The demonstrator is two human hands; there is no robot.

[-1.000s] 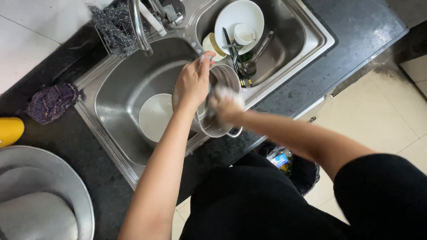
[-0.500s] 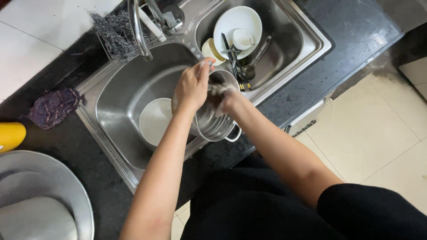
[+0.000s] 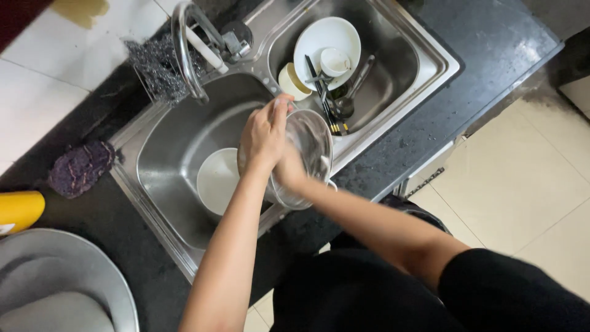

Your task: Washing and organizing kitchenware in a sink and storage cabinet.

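Since half a second back: steel pot has tipped a bit further toward the person and the right hand has gone deeper inside it; left hand has crept up onto the far rim. Everything else is unmoved.

Black counter carries the double steel sink. The pot is held in the air over the left basin, near the divider, mouth tilted toward the right arm, probably so drips land in the basin and the inside can be reached.

Big steel basin sits at lower left on the counter, out of the wet zone.

White plate lies flat on the left basin floor, directly under the pot. Right basin holds a white plate, cup and cutlery stack, kept apart from the working side.

Left hand: fingers curled over the pot rim, clamping it to steady it. Right hand: inside the pot, mostly hidden; can't tell whether it is spread or gripping anything.

Faucet is swung over the left basin; no flow is visible. Steel wool scrubber sits behind it; purple scrub pad and yellow bottle are left of the sink, within reach.
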